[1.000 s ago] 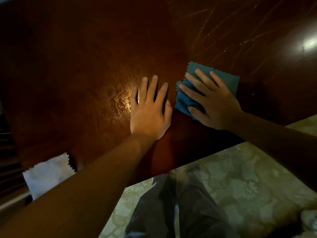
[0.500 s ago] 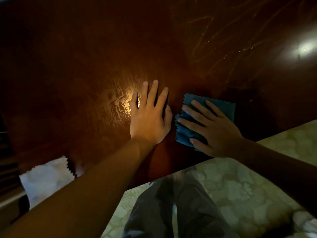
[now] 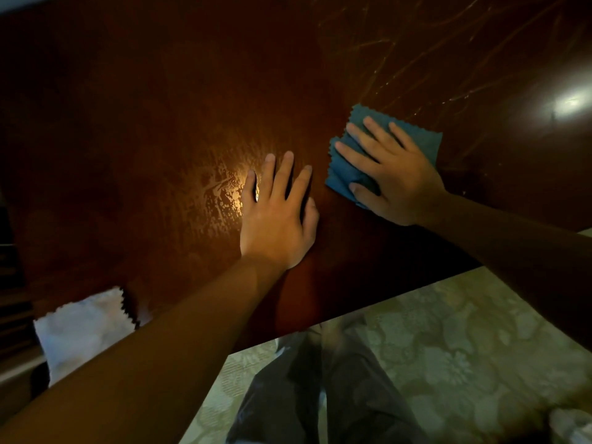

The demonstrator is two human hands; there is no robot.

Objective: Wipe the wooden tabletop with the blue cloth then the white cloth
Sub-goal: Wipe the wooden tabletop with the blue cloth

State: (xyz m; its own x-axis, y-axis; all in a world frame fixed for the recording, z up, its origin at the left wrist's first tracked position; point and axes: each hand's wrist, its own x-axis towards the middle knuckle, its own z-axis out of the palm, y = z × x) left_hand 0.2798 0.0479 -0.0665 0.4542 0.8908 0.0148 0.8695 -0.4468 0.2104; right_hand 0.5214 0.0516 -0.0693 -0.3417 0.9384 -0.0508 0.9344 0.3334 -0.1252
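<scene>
Across the wooden tabletop (image 3: pixel 160 107), dark and glossy in a dim room, you have wet streaks glinting near the front edge and fine scratches toward the far right corner. Below the front edge lies pale floral flooring (image 3: pixel 448 347). Your left hand (image 3: pixel 275 216) rests flat and open on bare wood, holding nothing. Your right hand (image 3: pixel 394 177), fingers spread, presses the blue cloth (image 3: pixel 419 139) flat just beside it, partly bunched under the palm. The white cloth (image 3: pixel 80 331) waits at the front left corner, hanging past the edge. A careless sweep of your left forearm could probably knock it off, and the bunched blue cloth may smear moisture instead of lifting it.
</scene>
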